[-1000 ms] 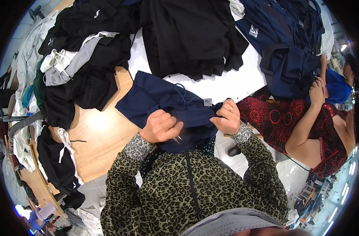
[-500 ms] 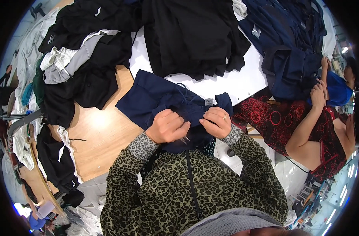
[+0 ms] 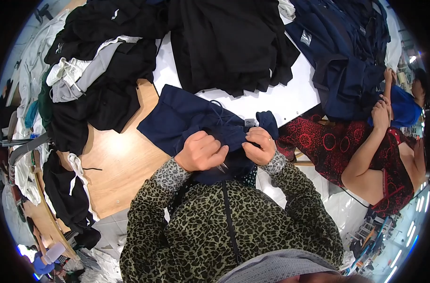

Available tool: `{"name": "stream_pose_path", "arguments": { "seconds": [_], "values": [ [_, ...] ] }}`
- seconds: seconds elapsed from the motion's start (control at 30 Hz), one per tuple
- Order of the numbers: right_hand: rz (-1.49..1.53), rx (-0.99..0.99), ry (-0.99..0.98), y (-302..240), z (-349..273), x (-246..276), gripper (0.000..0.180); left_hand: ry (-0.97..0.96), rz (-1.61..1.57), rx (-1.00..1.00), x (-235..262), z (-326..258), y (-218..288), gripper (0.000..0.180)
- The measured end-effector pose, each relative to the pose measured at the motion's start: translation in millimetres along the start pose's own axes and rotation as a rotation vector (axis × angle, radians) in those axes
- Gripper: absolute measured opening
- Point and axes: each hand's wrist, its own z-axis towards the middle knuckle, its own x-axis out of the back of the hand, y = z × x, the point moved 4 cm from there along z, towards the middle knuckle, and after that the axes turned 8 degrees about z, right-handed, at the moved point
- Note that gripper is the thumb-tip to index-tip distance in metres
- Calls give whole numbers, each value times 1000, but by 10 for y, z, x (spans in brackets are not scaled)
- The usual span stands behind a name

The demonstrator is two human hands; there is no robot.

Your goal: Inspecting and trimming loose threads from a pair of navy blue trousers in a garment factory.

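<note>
A navy garment (image 3: 170, 120) with a drawstring and a small grey label (image 3: 249, 122) lies on the table's near edge and hangs down before me. My left hand (image 3: 202, 152) is closed in a fist over its near part. Two pointed metal tips, which look like thread snips (image 3: 224, 167), stick out below that fist; the rest is hidden in the palm. To the right, my right hand (image 3: 260, 146), with a ring on one finger, pinches the garment's edge just below the label. A short gap separates the two hands.
Black garments (image 3: 229, 42) are stacked at the far middle. More black clothes with a grey and white piece (image 3: 90, 70) lie at left. Navy garments (image 3: 347, 80) are heaped at right, where a co-worker's arms (image 3: 373, 141) are crossed near a red-and-black patterned cloth (image 3: 323, 141).
My right hand has shifted very slightly, its fingertips a little farther from my left hand. My left hand and the garment stay nearly where they were.
</note>
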Motion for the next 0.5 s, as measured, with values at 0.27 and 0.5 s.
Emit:
{"name": "stream_pose_path", "arguments": {
  "seconds": [0.27, 0.5],
  "values": [
    [12, -26, 70, 44, -66, -64, 31, -5, 6, 4, 5, 11, -5, 15],
    [-16, -55, 113, 28, -51, -62, 32, -14, 14, 13, 5, 7, 1, 14]
  ]
}}
